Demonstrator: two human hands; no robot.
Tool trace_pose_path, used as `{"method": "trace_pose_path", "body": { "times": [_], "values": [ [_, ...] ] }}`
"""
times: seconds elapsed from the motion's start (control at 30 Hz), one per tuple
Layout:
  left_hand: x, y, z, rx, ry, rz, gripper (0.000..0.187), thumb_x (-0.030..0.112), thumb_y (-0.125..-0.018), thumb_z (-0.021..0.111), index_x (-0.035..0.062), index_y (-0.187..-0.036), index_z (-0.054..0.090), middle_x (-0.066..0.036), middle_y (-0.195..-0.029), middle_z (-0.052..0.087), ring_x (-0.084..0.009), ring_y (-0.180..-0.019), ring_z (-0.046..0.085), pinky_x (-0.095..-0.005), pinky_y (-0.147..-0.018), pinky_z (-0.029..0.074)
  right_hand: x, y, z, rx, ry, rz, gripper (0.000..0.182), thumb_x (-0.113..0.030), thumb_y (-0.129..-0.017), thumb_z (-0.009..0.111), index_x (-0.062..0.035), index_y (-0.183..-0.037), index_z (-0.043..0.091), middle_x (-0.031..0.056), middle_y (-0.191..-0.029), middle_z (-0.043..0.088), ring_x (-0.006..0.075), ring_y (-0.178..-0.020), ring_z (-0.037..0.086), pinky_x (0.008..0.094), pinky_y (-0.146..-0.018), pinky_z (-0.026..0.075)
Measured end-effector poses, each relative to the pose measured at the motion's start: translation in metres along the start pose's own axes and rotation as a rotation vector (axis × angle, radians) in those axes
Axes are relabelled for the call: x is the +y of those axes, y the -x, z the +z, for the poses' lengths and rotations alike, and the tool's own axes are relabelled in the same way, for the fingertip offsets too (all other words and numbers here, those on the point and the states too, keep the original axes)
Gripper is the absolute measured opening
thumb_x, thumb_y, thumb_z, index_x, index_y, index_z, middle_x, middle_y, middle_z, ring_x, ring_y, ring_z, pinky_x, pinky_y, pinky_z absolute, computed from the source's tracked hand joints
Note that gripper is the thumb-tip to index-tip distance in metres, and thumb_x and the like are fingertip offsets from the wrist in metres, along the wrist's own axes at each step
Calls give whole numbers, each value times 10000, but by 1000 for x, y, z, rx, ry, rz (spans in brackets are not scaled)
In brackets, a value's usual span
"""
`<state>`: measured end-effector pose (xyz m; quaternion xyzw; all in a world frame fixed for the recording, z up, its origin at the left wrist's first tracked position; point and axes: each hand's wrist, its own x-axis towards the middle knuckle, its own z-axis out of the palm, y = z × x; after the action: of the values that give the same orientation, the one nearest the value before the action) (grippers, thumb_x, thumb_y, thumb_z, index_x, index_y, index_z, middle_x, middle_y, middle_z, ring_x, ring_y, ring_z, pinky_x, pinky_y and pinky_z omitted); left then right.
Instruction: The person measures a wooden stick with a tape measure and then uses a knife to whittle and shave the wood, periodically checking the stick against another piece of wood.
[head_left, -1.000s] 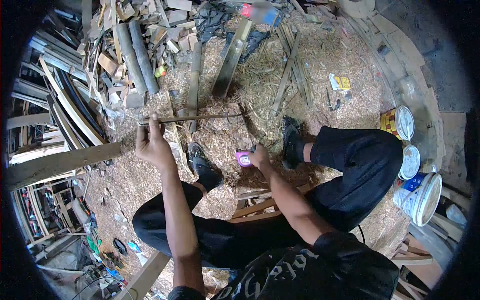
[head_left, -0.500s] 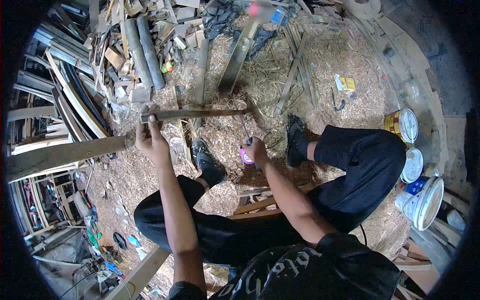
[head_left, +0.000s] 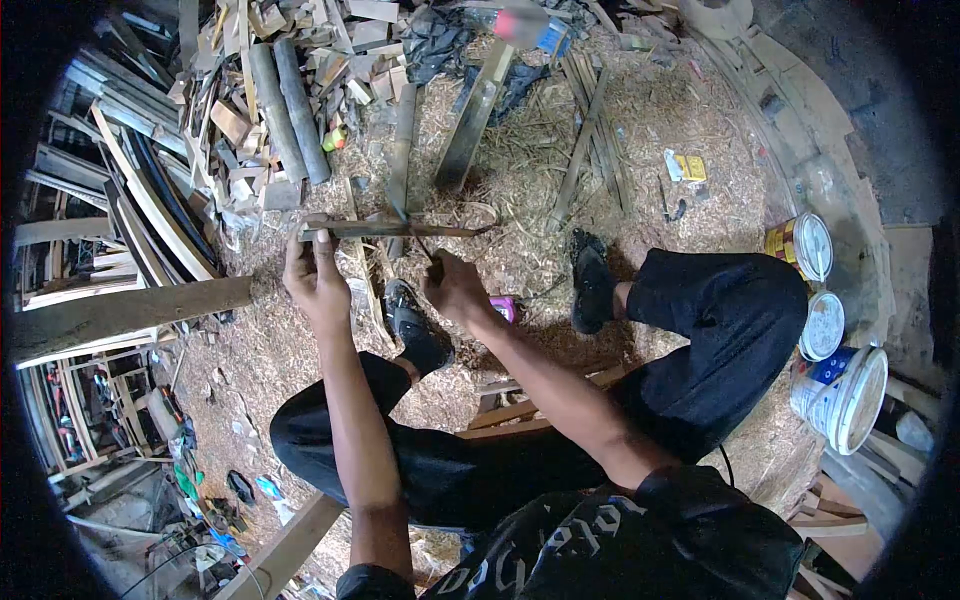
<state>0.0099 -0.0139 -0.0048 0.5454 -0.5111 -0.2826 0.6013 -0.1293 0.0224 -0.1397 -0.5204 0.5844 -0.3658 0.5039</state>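
My left hand [head_left: 318,278] pinches one end of a brown wooden strip [head_left: 420,230], which stretches level to the right above the shavings. My right hand [head_left: 458,290] is closed round the handle of a knife [head_left: 420,246], its thin blade pointing up and left across the strip. The handle is mostly hidden in my fist. On the ground just right of that fist lies a pink and black tape measure [head_left: 503,307]. My shoes flank the spot, the left shoe [head_left: 415,330] below the strip.
Wood shavings cover the ground [head_left: 600,400]. Ahead lie a plank [head_left: 475,120], two round poles [head_left: 290,110] and a heap of offcuts [head_left: 370,40]. A thick beam [head_left: 130,315] juts in from the left. Several buckets [head_left: 855,400] stand at right, and a yellow pack [head_left: 690,167] lies farther ahead.
My right hand has moved left and slightly up with the knife, from near the strip's far end toward its middle. My left hand has shifted slightly right with the strip.
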Motion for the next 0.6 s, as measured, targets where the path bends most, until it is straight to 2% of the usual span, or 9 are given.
{"method": "trace_pose_path", "body": {
  "times": [0.03, 0.13, 0.17, 0.2, 0.27, 0.4, 0.47, 0.5, 0.6],
  "values": [
    [0, 0, 0, -2, 1, -3, 213, 90, -927, 565, -33, -1099, 587, -54, -960, 626, -106, -866, 576, -266, -797, 494, -3, 2, -1, 30, 10, -100, 238, -206, -798, 574, 13, -891, 567, 169, -714, 630, 299, -642, 622, 417, -589, 478],
    [-1, 0, -2, -44, 11, 17, 220, 89, -923, 568, -39, -1100, 586, -63, -959, 630, -113, -866, 578, -264, -801, 491, 37, -5, 7, 143, 142, -169, 261, -223, -785, 601, 13, -893, 571, 172, -707, 625, 306, -626, 610, 413, -595, 481],
    [-3, 0, -4, -51, -5, 10, 216, 85, -925, 561, -40, -1099, 585, -67, -959, 632, -115, -870, 579, -266, -805, 491, 43, -2, -6, 15, 5, 144, 272, -229, -768, 617, 19, -866, 566, 192, -697, 608, 324, -631, 604, 417, -604, 482],
    [-4, 0, -6, -57, -21, 3, 212, 80, -926, 555, -40, -1098, 584, -71, -959, 633, -118, -873, 580, -269, -808, 491, 92, -3, -1, 36, 41, 105, 269, -226, -747, 631, 20, -829, 560, 201, -695, 598, 336, -632, 592, 414, -603, 475],
    [-2, 0, -5, -100, -75, 35, 190, 70, -932, 539, -36, -1083, 584, -71, -950, 633, -123, -884, 583, -270, -804, 490, 87, -5, -20, -39, 169, 137, 282, -239, -742, 644, 20, -816, 559, 199, -712, 608, 341, -661, 604, 411, -612, 471],
    [-1, 2, 8, -52, -35, 17, 179, 89, -934, 544, -26, -1065, 584, -66, -938, 630, -120, -872, 580, -256, -790, 480, 62, -3, -8, 29, 93, 78, 284, -232, -739, 653, 24, -825, 564, 209, -738, 618, 346, -699, 624, 406, -624, 474],
    [-2, 1, 7, -34, -25, 14, 184, 95, -934, 546, -23, -1070, 584, -70, -947, 630, -122, -871, 579, -253, -791, 480, 59, -5, 0, 116, 110, -99, 287, -227, -732, 657, 26, -835, 567, 214, -750, 621, 345, -704, 626, 407, -638, 482],
    [-1, 1, 6, -34, -25, 13, 184, 95, -934, 546, -23, -1070, 584, -70, -947, 630, -122, -871, 579, -253, -791, 480, 62, -4, 1, 116, 110, -97, 287, -227, -732, 657, 26, -835, 567, 214, -750, 621, 345, -704, 626, 407, -638, 482],
    [3, 1, 4, -60, -31, 20, 190, 106, -934, 550, -23, -1069, 585, -64, -947, 629, -121, -889, 577, -252, -785, 480, 88, -2, -9, 33, 107, 152, 296, -235, -715, 664, 18, -844, 579, 214, -749, 622, 362, -711, 630, 432, -650, 493]
  ]
}}
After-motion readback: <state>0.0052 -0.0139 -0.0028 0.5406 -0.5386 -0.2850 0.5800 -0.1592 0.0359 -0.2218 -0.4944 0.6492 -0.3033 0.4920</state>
